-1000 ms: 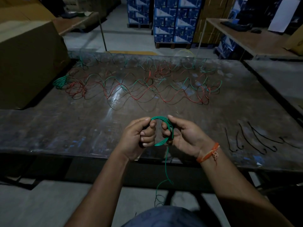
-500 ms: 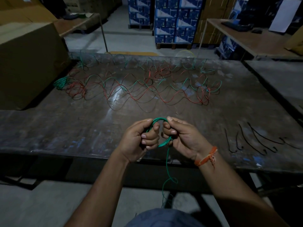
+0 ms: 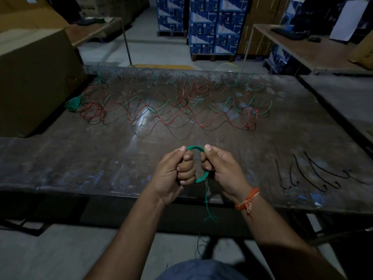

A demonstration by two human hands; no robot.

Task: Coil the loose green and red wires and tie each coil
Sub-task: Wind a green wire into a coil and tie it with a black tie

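While both hands work at the lower centre of the frame, just above the near edge of the desk [image 3: 60, 162], the green coil [image 3: 194, 148] sits between them: left hand [image 3: 173, 174] curled round its left arc with thumb pressed on top, right hand [image 3: 222, 172] curled round the right arc, thumb likewise on top. Each grip is closed on the coil, not idle. Compared with half a second ago the hands have drawn slightly apart and the loop now shows rounder, top arc and lower arc both visible. The free green tail [image 3: 206, 203] hanging below the desk edge looks shorter than a second ago (more turns taken up, I judge), though its lowest part fades into the dark floor. Coiling appears nearly done for this wire; a tie is the likely next need. Black ties [image 3: 310, 170] lie untouched on the desk at the right of the frame, well apart from the hands. Across the upper middle the loose green and red wires [image 3: 171, 114] remain spread in waves, with a small green bundle [image 3: 73, 103] at the left beside a cardboard box [image 3: 36, 77]. Most of the task is still ahead.
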